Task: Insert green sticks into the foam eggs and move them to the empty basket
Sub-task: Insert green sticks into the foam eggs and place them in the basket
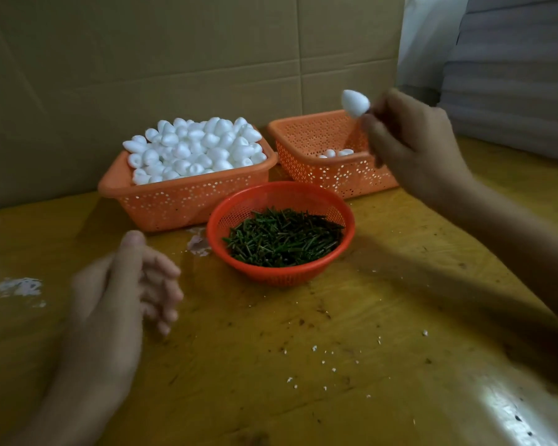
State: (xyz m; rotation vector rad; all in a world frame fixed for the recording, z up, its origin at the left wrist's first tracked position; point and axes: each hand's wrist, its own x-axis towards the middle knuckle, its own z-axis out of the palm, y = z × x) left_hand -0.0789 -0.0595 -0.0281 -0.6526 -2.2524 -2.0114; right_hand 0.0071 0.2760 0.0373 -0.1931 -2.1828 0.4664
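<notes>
- foam egg (pixel 355 104): white, matte, teardrop-shaped, narrow end pointing up and left; held in the air above the right basket (pixel 306 140)
- right hand (pixel 413 146): fingertips pinch the egg at its broad lower end; a stick in it cannot be made out, contact area blurred
- left hand (pixel 126 284): low over the table (pixel 351 317), fingers loosely curled, nothing in it
- right basket: orange, perforated, a few finished eggs (pixel 335 152) on its floor
- left basket (pixel 187 191): same type, just beside the right one, heaped with bare eggs (pixel 190 146)
- round basket (pixel 271 275): red mesh, in front of both, holds the green sticks (pixel 284 236), short and dark
- white crumbs (pixel 324 362) scattered on the table
</notes>
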